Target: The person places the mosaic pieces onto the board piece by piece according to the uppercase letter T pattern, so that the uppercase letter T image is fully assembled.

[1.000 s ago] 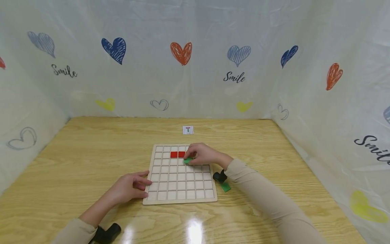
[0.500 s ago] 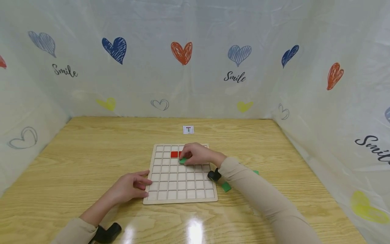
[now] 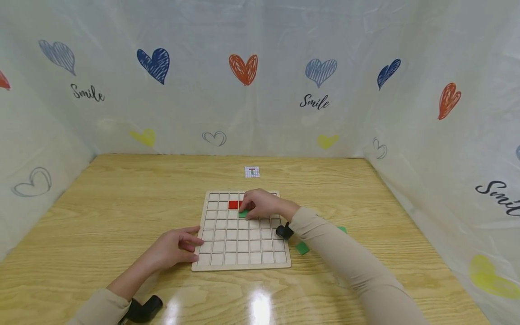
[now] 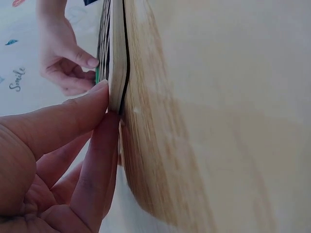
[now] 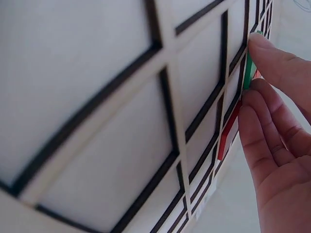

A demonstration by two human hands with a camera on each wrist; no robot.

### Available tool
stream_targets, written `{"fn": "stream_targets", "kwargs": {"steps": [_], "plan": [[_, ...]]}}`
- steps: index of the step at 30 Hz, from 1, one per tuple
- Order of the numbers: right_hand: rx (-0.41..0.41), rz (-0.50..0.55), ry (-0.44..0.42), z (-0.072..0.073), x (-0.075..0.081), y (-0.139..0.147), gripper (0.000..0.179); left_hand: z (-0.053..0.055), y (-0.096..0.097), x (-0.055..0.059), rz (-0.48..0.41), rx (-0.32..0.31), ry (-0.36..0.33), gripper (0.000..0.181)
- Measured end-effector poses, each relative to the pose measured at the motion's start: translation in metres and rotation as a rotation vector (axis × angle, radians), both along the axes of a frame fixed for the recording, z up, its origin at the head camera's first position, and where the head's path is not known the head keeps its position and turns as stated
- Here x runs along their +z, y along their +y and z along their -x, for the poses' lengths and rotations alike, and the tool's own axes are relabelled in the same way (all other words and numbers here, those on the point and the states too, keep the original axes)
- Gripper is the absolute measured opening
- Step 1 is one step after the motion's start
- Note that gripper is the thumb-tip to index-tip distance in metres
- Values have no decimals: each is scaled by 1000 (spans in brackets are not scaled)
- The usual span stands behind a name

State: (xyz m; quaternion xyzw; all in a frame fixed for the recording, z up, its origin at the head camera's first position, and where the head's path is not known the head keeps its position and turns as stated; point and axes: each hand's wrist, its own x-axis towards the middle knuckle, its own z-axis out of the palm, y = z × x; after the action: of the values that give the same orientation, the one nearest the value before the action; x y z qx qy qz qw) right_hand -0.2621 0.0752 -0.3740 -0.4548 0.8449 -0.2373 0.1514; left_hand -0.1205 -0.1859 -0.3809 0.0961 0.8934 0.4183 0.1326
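A wooden grid board (image 3: 219,258) lies flat on the table, with red square tiles (image 3: 233,205) in its second row from the far edge. My right hand (image 3: 264,204) covers part of that row. It pinches a green square tile (image 3: 243,214) between thumb and fingers, at the cell just nearer than a red one. In the right wrist view the green tile (image 5: 249,70) stands slightly tilted against the grid. My left hand (image 3: 174,247) rests its fingertips against the board's left edge; in the left wrist view its thumb (image 4: 73,114) touches that edge.
One loose green tile (image 3: 302,248) lies right of the board, and another (image 3: 342,229) is partly hidden by the right sleeve. A small printed card (image 3: 252,172) showing a red and green T lies beyond the board. A white heart-patterned curtain (image 3: 268,117) encloses the table.
My right hand has carried the green tile a little left and lowered it to the cell below the red row. My left hand has stayed at the board's edge.
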Motion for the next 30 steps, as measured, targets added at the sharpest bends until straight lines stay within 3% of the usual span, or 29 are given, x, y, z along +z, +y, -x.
{"fn": "stream_targets", "kwargs": {"steps": [8,13,19,30], "plan": [[-7,13,-4,1,1,5,18,1,0,1,1,-6,1,33],[0,11,26,-2,4,11,17,0,2,2,6,24,-22,33],[32,26,62,-5,5,19,17,0,1,2,-8,7,-21,34],[23,20,39,-13,4,39,16,0,0,1,-6,-3,-6,34]]}}
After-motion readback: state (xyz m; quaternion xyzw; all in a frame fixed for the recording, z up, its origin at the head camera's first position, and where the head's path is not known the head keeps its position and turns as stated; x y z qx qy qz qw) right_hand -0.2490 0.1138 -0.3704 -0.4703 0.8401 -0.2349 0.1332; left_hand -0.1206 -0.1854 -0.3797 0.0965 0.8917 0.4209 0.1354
